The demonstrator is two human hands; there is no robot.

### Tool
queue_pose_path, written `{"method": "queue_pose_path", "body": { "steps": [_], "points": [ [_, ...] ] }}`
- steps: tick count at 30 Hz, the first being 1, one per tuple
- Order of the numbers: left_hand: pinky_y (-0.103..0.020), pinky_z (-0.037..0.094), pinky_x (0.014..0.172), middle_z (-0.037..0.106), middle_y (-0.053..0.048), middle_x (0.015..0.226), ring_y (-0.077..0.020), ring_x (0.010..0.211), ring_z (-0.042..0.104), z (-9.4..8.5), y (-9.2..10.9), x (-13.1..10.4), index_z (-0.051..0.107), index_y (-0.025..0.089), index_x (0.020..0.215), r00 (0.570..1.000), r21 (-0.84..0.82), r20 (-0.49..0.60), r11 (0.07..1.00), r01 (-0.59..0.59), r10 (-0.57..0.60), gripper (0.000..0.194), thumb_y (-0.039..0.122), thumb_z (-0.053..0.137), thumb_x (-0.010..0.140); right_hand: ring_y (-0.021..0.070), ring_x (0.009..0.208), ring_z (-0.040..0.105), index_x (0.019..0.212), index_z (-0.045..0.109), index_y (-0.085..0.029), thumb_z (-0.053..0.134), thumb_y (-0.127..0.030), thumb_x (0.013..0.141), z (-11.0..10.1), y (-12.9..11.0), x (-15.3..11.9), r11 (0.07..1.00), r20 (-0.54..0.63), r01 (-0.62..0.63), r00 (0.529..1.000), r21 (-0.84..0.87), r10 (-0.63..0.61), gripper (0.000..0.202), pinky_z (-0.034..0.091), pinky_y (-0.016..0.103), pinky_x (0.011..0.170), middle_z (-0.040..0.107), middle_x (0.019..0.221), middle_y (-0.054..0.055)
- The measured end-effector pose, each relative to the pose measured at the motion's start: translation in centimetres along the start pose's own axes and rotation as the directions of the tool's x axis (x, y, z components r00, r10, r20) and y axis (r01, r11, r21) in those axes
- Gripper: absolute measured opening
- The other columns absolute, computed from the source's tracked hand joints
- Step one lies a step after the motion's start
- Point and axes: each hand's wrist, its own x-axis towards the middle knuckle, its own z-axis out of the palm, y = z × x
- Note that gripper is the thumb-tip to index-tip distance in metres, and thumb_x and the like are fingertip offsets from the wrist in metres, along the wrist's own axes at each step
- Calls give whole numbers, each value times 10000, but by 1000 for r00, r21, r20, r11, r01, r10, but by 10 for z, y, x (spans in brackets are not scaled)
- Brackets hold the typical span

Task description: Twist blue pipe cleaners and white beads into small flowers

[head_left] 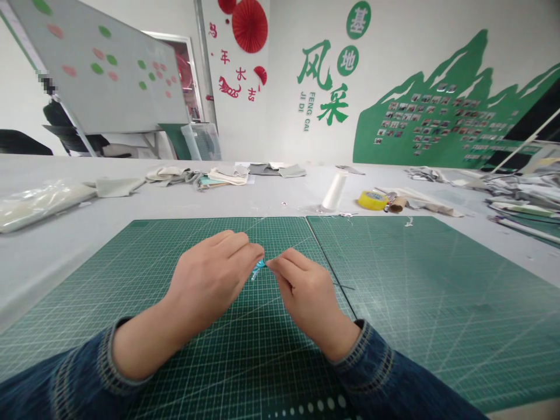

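Both hands are raised over a green gridded cutting mat (pixel 153 256), their fingertips almost meeting. My left hand (pixel 214 274) is closed in a pinch on a small shiny light-blue piece (pixel 258 267), which pokes out below its fingertips. My right hand (pixel 308 291) is closed too, thumb and forefinger pressed together beside the blue piece. A thin dark bit seems to run between the two pinches, but it is too small to make out. On the mat, just right of my right hand, lies a thin dark strip (pixel 345 286).
Beyond the mats stands a white thread cone (pixel 335 191). To its right are a yellow tape roll (pixel 372 200) and a brown cardboard tube (pixel 398 204). Fabric scraps (pixel 230 174) line the far side, a plastic-wrapped bundle (pixel 44 201) lies left, and more cloth is piled right.
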Motion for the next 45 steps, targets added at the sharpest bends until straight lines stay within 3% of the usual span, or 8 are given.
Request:
{"method": "queue_pose_path", "body": {
  "steps": [6,13,19,26,31,36,40,45],
  "points": [
    [-271,410,654,644,10,760,-144,736,582,8,-22,7,720,226,855,940,-314,254,900,303,-228,146,272,591,903,180,812,613,949,698,-178,461,-105,956,-4,-3,2,993,115,59,991,100,-70,248,495,318,740,668,885,65],
    [-244,384,574,592,26,607,-122,590,513,25,-44,4,741,195,797,729,-595,625,434,677,-280,214,402,689,788,167,819,625,945,695,-214,525,-165,952,-5,-5,3,939,36,33,998,342,-48,177,513,325,745,673,902,46],
    [-254,402,647,636,15,695,-120,657,520,37,-30,-5,709,185,750,650,-662,738,-6,750,-180,67,245,681,752,162,744,612,860,698,-230,629,-151,888,-9,-10,5,869,-88,-70,988,490,129,109,493,317,675,655,798,12],
    [-268,416,644,618,10,712,-120,647,505,43,-6,-6,670,184,748,644,-675,737,-177,716,-204,163,337,724,734,132,629,518,779,688,-219,674,-178,832,-7,-6,10,704,-96,-293,885,647,456,69,399,281,574,597,710,-14],
    [-297,476,720,680,-5,740,-149,730,591,39,7,-4,685,186,716,710,-738,640,23,674,-295,136,306,705,775,93,503,408,779,684,-199,700,-222,785,0,-1,12,373,96,-386,792,844,603,29,311,244,482,521,579,-51],
    [-262,447,622,665,6,710,-131,649,578,30,16,-7,725,211,830,890,-613,308,645,457,-337,122,264,626,879,89,486,373,772,675,-190,720,-253,752,1,3,13,295,132,-411,746,862,653,80,276,239,465,481,543,-66],
    [-298,464,667,656,-34,791,-163,730,584,27,20,-14,688,161,1003,999,-264,-2,964,44,-46,165,204,538,948,107,517,425,810,671,-200,684,-254,788,1,6,12,416,94,-462,750,783,655,60,321,249,484,540,610,-47],
    [-328,431,607,600,-25,729,-172,648,500,13,21,-14,649,116,1036,980,43,-29,980,-194,195,179,127,492,951,160,708,559,774,661,-212,597,-130,845,-1,4,9,856,-134,-352,894,378,427,125,420,297,650,617,751,4]
  ]
}}
